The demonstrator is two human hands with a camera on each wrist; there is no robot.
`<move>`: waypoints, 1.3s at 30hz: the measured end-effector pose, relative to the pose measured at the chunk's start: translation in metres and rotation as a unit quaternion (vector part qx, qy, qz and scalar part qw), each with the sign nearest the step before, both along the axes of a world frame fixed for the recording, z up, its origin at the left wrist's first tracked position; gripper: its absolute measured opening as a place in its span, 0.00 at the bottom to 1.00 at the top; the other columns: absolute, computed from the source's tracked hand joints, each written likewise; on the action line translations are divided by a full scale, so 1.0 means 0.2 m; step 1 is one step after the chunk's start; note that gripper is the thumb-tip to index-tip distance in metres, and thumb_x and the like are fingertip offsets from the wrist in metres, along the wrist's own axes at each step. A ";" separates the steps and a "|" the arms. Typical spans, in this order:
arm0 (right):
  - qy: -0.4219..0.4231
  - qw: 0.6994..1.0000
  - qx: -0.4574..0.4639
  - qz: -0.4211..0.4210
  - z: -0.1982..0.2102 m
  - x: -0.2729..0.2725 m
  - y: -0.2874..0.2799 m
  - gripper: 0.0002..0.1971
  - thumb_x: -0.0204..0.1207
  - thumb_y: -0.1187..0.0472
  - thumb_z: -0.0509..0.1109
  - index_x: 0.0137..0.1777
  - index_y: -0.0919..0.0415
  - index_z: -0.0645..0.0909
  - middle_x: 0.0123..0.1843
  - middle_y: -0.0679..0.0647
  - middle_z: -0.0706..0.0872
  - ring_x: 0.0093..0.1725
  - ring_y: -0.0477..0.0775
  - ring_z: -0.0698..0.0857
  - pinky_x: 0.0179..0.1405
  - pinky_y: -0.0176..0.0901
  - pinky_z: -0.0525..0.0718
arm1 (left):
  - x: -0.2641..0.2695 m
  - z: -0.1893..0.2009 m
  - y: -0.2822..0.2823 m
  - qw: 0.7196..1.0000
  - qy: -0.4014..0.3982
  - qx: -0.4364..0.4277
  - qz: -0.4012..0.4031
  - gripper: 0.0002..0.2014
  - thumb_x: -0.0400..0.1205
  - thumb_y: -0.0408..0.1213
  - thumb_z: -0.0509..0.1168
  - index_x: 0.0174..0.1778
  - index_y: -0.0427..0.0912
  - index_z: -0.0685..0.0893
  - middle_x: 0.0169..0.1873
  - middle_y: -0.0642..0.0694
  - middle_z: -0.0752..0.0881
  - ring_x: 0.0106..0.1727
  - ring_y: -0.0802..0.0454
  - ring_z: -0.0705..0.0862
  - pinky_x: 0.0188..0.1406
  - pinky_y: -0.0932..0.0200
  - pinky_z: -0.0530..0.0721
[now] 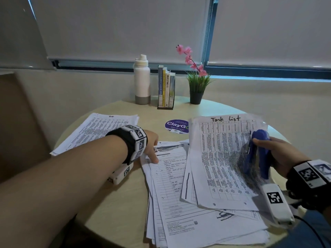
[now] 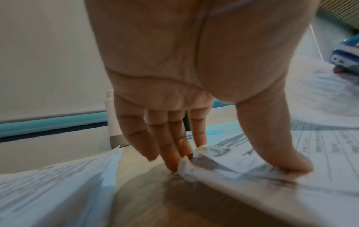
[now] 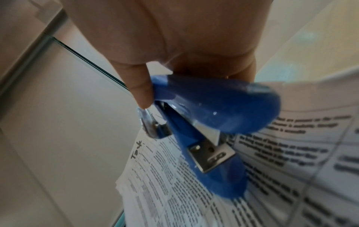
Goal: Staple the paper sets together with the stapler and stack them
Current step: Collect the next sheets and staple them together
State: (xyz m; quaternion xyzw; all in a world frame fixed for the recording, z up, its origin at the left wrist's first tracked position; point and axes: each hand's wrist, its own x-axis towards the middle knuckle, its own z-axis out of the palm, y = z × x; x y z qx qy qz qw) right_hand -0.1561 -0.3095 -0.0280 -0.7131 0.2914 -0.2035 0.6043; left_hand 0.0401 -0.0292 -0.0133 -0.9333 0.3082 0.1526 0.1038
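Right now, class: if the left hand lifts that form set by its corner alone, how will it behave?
Likely floppy: the corner already crumples under the left hand fingers. The form set looks loose and fanned, so sheets may slide apart. Probably light, since the thumb alone bends it.

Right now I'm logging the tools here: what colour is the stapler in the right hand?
Blue, with a metal plate; the stapler shows best in the right wrist view.

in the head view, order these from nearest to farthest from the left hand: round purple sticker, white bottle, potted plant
From the left hand:
1. Round purple sticker, just right of the hand, mid-table.
2. White bottle, at the table's far edge, behind the hand.
3. Potted plant, far edge, off to the right.
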 end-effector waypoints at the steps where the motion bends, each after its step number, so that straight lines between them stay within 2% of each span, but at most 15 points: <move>1: 0.000 1.000 0.002 0.007 0.00 0.00 0.01 0.05 0.78 0.64 0.65 0.43 0.65 0.79 0.38 0.66 0.83 0.40 0.64 0.82 0.44 0.50 0.77 | 0.01 0.00 0.00 1.000 -0.004 0.001 -0.002 0.37 0.70 0.56 0.75 0.71 0.43 0.73 0.64 0.45 0.81 0.63 0.45 0.80 0.59 0.53 0.79; 5: 0.020 0.999 0.007 0.033 0.01 0.00 0.07 0.05 0.78 0.64 0.64 0.45 0.66 0.79 0.36 0.69 0.83 0.30 0.61 0.81 0.30 0.42 0.75 | 0.04 0.01 0.00 0.999 -0.033 -0.003 -0.037 0.36 0.75 0.51 0.73 0.76 0.45 0.70 0.68 0.46 0.79 0.68 0.45 0.77 0.62 0.55 0.76; 9: 0.033 0.998 0.010 0.044 0.01 0.03 0.11 0.05 0.78 0.63 0.65 0.49 0.65 0.79 0.39 0.68 0.83 0.28 0.59 0.80 0.29 0.43 0.71 | 0.04 0.00 0.00 0.997 -0.046 -0.018 -0.065 0.37 0.78 0.44 0.71 0.81 0.49 0.63 0.73 0.46 0.76 0.71 0.44 0.75 0.65 0.54 0.74; 11: 0.033 0.998 0.009 0.046 0.02 0.05 0.13 0.04 0.78 0.64 0.65 0.48 0.65 0.79 0.39 0.66 0.82 0.31 0.60 0.80 0.32 0.44 0.72 | 0.03 0.00 -0.02 0.994 -0.055 0.015 -0.088 0.32 0.80 0.42 0.68 0.81 0.50 0.65 0.72 0.46 0.76 0.69 0.44 0.77 0.63 0.54 0.76; 13: 0.031 0.998 0.003 0.045 0.03 0.06 0.14 0.04 0.77 0.63 0.67 0.47 0.64 0.80 0.42 0.67 0.83 0.39 0.62 0.81 0.39 0.47 0.73 | 0.01 -0.01 -0.03 0.991 -0.055 0.065 -0.105 0.25 0.82 0.40 0.63 0.77 0.49 0.69 0.69 0.45 0.78 0.65 0.44 0.79 0.58 0.57 0.76; 15: 0.037 0.998 -0.004 0.046 0.03 0.07 0.15 0.05 0.76 0.62 0.68 0.46 0.63 0.80 0.45 0.69 0.82 0.44 0.64 0.81 0.43 0.50 0.73 | 0.01 -0.02 -0.04 0.990 -0.054 0.088 -0.097 0.17 0.83 0.43 0.61 0.67 0.47 0.74 0.64 0.43 0.79 0.60 0.43 0.79 0.53 0.56 0.76; 18: 0.043 0.998 -0.004 0.042 0.02 0.07 0.15 0.05 0.76 0.62 0.68 0.47 0.64 0.80 0.45 0.70 0.83 0.45 0.64 0.82 0.46 0.53 0.74 | 0.03 -0.04 -0.02 0.994 -0.034 0.079 -0.067 0.28 0.80 0.57 0.62 0.71 0.42 0.73 0.66 0.41 0.75 0.63 0.42 0.79 0.54 0.53 0.76; 20: 0.043 0.998 -0.002 0.040 0.02 0.06 0.13 0.05 0.76 0.62 0.68 0.47 0.64 0.79 0.44 0.69 0.83 0.45 0.64 0.82 0.47 0.53 0.73 | 0.05 -0.04 -0.01 0.996 -0.025 0.069 -0.048 0.33 0.77 0.63 0.63 0.68 0.40 0.74 0.65 0.42 0.76 0.58 0.43 0.79 0.52 0.53 0.75; 22: 0.044 0.998 0.002 0.038 0.01 0.06 0.13 0.06 0.76 0.62 0.68 0.48 0.65 0.79 0.43 0.69 0.83 0.43 0.64 0.81 0.45 0.52 0.73 | 0.07 -0.04 0.00 0.998 -0.022 0.045 -0.047 0.34 0.74 0.64 0.66 0.63 0.40 0.75 0.62 0.42 0.78 0.54 0.45 0.78 0.54 0.53 0.77; 27: 0.044 0.998 0.011 0.033 0.01 0.05 0.13 0.05 0.77 0.63 0.67 0.47 0.65 0.78 0.39 0.66 0.81 0.34 0.60 0.79 0.33 0.45 0.71 | 0.09 -0.02 -0.02 0.999 -0.018 -0.010 -0.037 0.40 0.68 0.62 0.74 0.70 0.39 0.73 0.63 0.42 0.80 0.60 0.43 0.81 0.60 0.52 0.81; 31: 0.038 0.999 0.017 0.031 0.01 0.05 0.13 0.04 0.77 0.63 0.67 0.46 0.64 0.78 0.36 0.63 0.81 0.32 0.59 0.77 0.31 0.45 0.70 | 0.10 -0.03 -0.01 0.999 -0.020 -0.044 -0.020 0.42 0.64 0.59 0.78 0.69 0.44 0.70 0.62 0.44 0.76 0.59 0.45 0.79 0.60 0.51 0.80; 33: 0.036 0.999 0.016 0.028 0.01 0.04 0.13 0.04 0.77 0.63 0.66 0.45 0.64 0.78 0.34 0.63 0.80 0.31 0.59 0.77 0.30 0.44 0.70 | 0.09 -0.03 -0.01 0.995 -0.042 -0.086 -0.032 0.37 0.65 0.55 0.79 0.64 0.45 0.71 0.59 0.46 0.75 0.55 0.47 0.79 0.53 0.53 0.80; 35: 0.036 0.999 0.015 0.027 0.01 0.04 0.14 0.04 0.77 0.63 0.67 0.44 0.64 0.78 0.33 0.62 0.80 0.30 0.58 0.77 0.30 0.44 0.69 | 0.08 -0.02 0.00 0.986 -0.082 -0.134 -0.060 0.25 0.72 0.49 0.75 0.60 0.46 0.73 0.55 0.47 0.77 0.51 0.48 0.80 0.46 0.55 0.78; 37: 0.033 0.999 0.016 0.024 0.01 0.04 0.14 0.04 0.77 0.63 0.67 0.44 0.64 0.78 0.33 0.62 0.80 0.30 0.59 0.77 0.30 0.44 0.70 | 0.08 0.01 0.00 0.973 -0.111 -0.191 -0.066 0.11 0.78 0.44 0.68 0.53 0.46 0.78 0.52 0.47 0.82 0.48 0.50 0.80 0.43 0.58 0.75; 39: 0.029 0.999 0.019 0.022 0.01 0.04 0.14 0.04 0.77 0.64 0.67 0.42 0.64 0.78 0.33 0.62 0.80 0.30 0.59 0.77 0.30 0.44 0.69 | 0.08 0.03 0.01 0.966 -0.108 -0.232 -0.042 0.06 0.80 0.44 0.66 0.47 0.47 0.82 0.47 0.48 0.85 0.46 0.51 0.81 0.42 0.59 0.75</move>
